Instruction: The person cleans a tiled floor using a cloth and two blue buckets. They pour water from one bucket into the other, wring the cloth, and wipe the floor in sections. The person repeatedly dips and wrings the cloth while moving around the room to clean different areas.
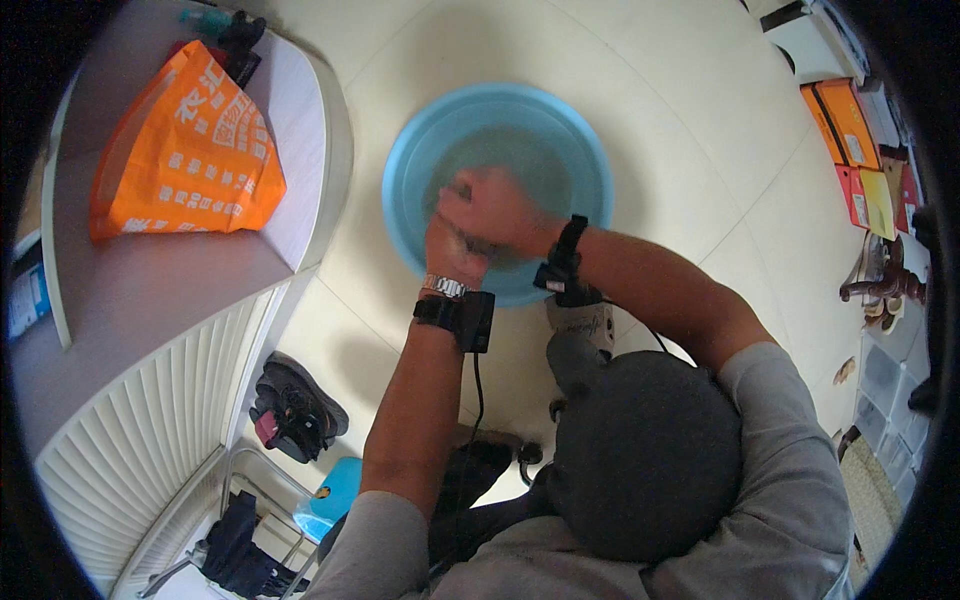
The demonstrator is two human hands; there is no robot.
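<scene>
A round light-blue plastic basin (pixel 395 187) of murky water stands on the floor before me. Both hands are together over its left-middle part, blurred. My right hand (pixel 499 210) is closed above and across my left hand (pixel 454 251). A dark, wet item (pixel 484 247), perhaps cloth, shows between and below them; its shape is mostly hidden by my fingers. The left wrist wears a metal-band watch (pixel 446 286) and a black strapped device (pixel 474 322) with a cable. Another black strapped device (pixel 562 259) is on the right wrist.
An orange bag (pixel 195 157) bearing writing lies on the curved shelf (pixel 304 150) at left. Below are dark shoes (pixel 296 405) and a blue stool-like object (pixel 330 495). Boxes (pixel 840 124) and shoes line the right side. A dark grey cap (pixel 649 457) fills the lower middle.
</scene>
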